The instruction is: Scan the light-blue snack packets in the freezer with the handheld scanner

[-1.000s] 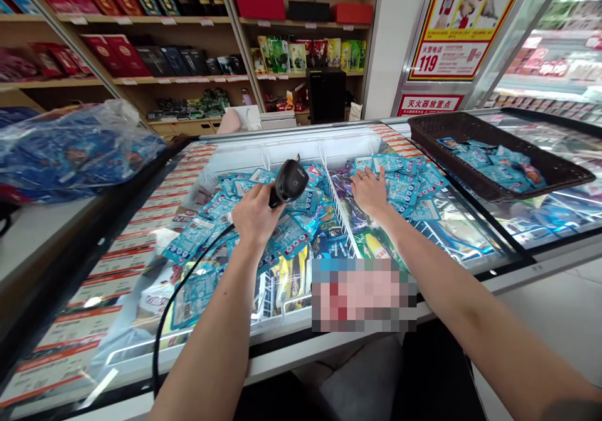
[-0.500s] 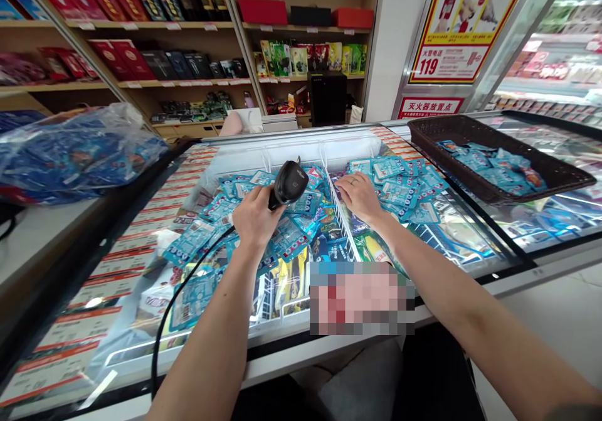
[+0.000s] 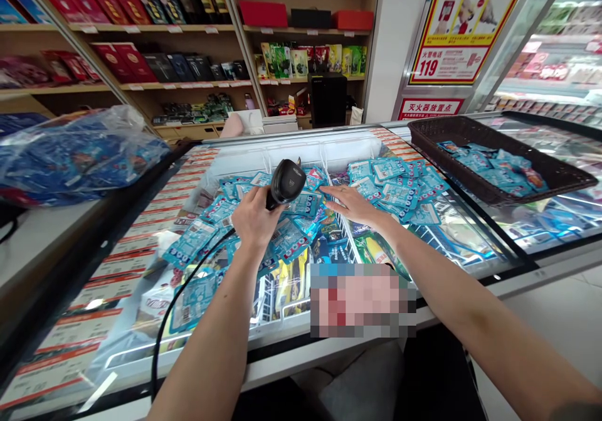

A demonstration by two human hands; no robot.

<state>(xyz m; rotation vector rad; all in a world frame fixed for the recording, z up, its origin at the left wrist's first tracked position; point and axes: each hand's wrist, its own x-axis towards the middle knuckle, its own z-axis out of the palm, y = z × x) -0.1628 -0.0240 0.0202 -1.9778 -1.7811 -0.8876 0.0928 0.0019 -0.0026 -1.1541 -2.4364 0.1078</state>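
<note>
My left hand [image 3: 256,217] is closed round the handle of a black barcode scanner [image 3: 288,181], its head tilted up and to the right. A black cable [image 3: 188,277] runs from it down past my forearm. Many blue snack packets [image 3: 289,236] lie spread on the freezer's glass top [image 3: 136,270] around this hand. My right hand [image 3: 350,206] hovers over the glass with fingers stretched toward the left pile, holding nothing visible. Just beyond it lies a second pile of blue packets [image 3: 399,186]. Whether its fingertips touch a packet I cannot tell.
A brown basket [image 3: 475,186] with several blue packets stands at the right. At the left is a clear bag [image 3: 79,157] of blue packs. A blurred-out object [image 3: 362,298] lies at the freezer's front edge. Shelves of goods [image 3: 179,85] stand behind.
My right hand has shifted left, from the edge of the right pile toward the left packets, its fingers straightening. The scanner has tipped slightly; my left hand has hardly moved.
</note>
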